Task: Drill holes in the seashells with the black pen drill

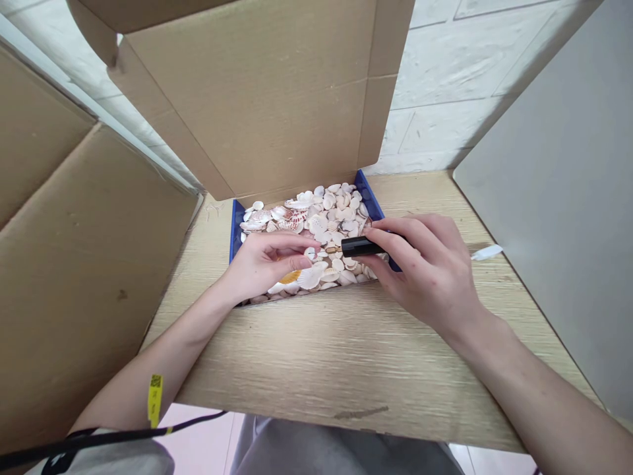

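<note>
My left hand [264,264] pinches a small white shell [310,253] between thumb and fingertips. My right hand [420,264] is wrapped around the black body of a mini hand drill [362,247]. The drill's brass chuck points left at the pinched shell, and its tip is close to it. Whether the bit touches the shell is too small to tell. Both hands are above a shallow blue-sided box [368,193] full of loose seashells [341,204]. A larger orange and white scallop shell [291,276] lies just under my left thumb.
A tall cardboard lid [257,99] rises behind the box. Cardboard panels [99,251] stand on the left and a grey board [554,198] on the right. A white slender object [487,253] lies by the board. A black cable [119,437] with a yellow tag crosses at lower left.
</note>
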A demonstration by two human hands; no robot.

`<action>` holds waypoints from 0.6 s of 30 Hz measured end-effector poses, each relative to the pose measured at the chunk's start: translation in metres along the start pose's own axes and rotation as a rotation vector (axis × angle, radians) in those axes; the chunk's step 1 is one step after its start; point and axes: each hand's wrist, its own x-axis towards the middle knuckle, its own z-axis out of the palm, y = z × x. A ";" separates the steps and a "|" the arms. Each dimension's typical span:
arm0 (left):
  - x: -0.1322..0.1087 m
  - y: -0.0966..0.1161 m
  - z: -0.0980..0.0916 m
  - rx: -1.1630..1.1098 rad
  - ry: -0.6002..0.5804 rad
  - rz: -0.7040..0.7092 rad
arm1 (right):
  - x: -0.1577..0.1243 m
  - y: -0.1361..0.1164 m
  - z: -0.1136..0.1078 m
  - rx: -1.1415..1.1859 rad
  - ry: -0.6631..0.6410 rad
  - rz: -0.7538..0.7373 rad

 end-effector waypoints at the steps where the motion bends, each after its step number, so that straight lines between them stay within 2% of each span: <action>1: 0.000 0.000 0.000 0.000 0.003 0.003 | 0.000 0.000 0.000 0.000 -0.004 0.002; 9: 0.000 -0.004 0.000 -0.028 0.061 0.010 | 0.000 0.000 0.000 0.030 -0.095 0.044; 18: 0.001 0.000 -0.002 0.027 -0.069 0.018 | 0.000 -0.001 -0.003 -0.004 0.006 -0.032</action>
